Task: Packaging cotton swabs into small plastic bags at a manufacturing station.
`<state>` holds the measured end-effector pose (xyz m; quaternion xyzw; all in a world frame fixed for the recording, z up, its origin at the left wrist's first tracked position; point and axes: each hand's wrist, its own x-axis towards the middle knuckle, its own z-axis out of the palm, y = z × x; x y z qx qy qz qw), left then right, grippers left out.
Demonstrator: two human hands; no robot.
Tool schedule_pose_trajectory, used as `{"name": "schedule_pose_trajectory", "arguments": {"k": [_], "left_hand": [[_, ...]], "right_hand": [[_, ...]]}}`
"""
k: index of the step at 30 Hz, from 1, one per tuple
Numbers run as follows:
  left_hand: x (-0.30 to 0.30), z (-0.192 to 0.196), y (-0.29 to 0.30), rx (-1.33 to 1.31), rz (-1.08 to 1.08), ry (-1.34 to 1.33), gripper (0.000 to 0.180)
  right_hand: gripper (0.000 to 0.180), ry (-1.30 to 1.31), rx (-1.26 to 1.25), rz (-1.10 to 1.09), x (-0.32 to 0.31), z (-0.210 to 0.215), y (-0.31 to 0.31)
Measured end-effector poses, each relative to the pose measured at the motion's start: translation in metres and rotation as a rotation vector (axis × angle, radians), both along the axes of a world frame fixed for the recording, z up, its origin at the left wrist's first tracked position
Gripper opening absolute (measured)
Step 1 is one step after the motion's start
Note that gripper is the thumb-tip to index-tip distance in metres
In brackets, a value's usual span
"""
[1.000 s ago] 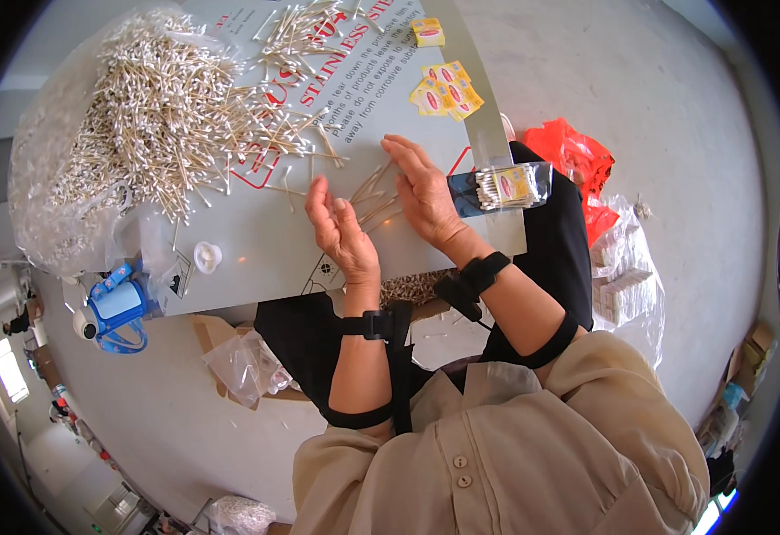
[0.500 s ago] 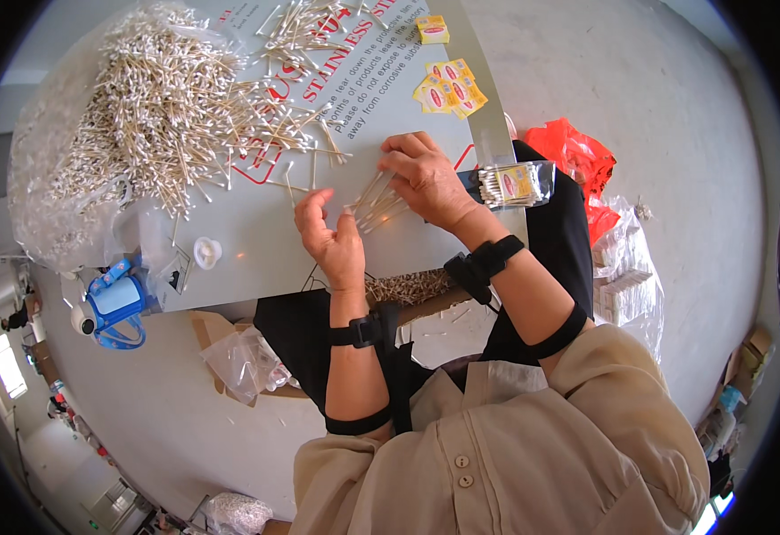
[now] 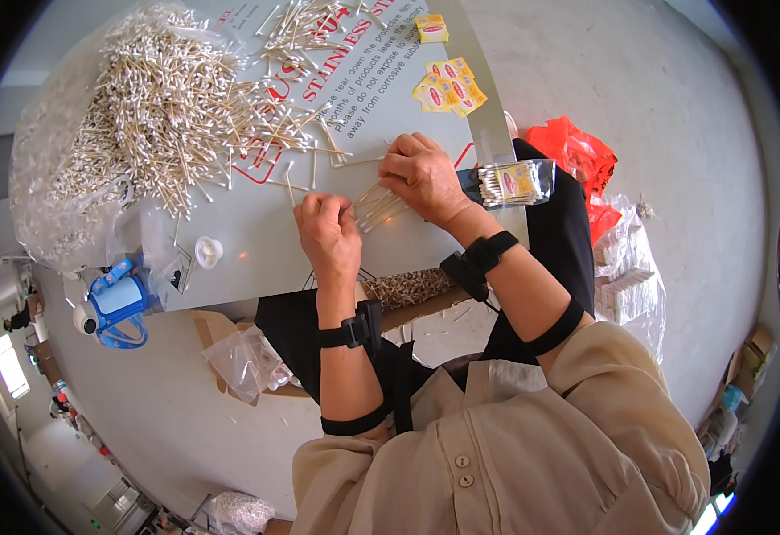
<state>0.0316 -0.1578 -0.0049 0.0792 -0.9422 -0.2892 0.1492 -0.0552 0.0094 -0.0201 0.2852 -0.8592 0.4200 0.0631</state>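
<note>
Cotton swabs (image 3: 374,210) fan out over the table's near part, and my right hand (image 3: 423,181) is closed on their right ends. One more swab (image 3: 359,162) reaches left from beside its fingertips. To the left, my left hand (image 3: 329,236) has its fingers curled together at the fan's left ends; what they pinch, if anything, is hidden. Loose swabs lie just beyond it. A large heap of cotton swabs (image 3: 163,107) spills from a clear plastic bag (image 3: 38,183) at the far left. Right of my right hand lies a clear packet of swabs (image 3: 510,185) with a yellow label.
Yellow cards (image 3: 452,89) lie at the table's (image 3: 265,267) far right. A small white cup (image 3: 207,252) stands near the front left edge, beside a blue bottle (image 3: 115,303). Below are a box of swabs (image 3: 408,290), an open carton (image 3: 216,334) and a red bag (image 3: 568,152).
My left hand's fingers have gone from spread apart to curled together. My right hand has shifted slightly left, and a swab now shows beside its fingertips.
</note>
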Motion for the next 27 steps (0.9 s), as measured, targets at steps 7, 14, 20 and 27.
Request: {"name": "schedule_pose_trajectory", "arguments": {"k": [7,14,20,27], "left_hand": [[-0.015,0.009,-0.002,-0.043,-0.032,-0.051,0.015],[-0.001,-0.004,0.019,-0.046,0.016,0.066,0.017],[0.004,-0.001,0.028,-0.061,0.059,0.138,0.040],[0.008,-0.008,0.027,-0.004,-0.016,0.132,0.046]], "right_hand": [[0.012,0.040,0.049,0.019,0.001,-0.002,0.000],[0.011,0.020,0.044,-0.013,0.006,0.002,-0.002],[0.011,-0.014,0.031,0.005,0.008,0.002,0.002],[0.016,-0.102,-0.264,-0.059,0.010,0.003,0.006]]}}
